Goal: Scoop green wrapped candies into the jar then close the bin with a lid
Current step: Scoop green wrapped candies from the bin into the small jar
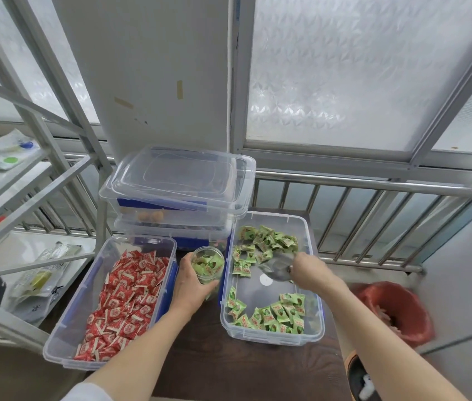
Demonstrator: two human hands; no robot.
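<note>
A clear bin on the right of the dark table holds green wrapped candies in two heaps, far and near. My right hand grips a clear plastic scoop over the bare middle of that bin. My left hand is wrapped around a small clear jar standing between the two bins, with several green candies inside. A loose clear lid lies on the stacked bins behind.
A clear bin of red wrapped candies sits at the left. Stacked closed bins stand behind the jar. A white metal rack with packets is on the left, a railing behind, a red bag-lined bucket at the right.
</note>
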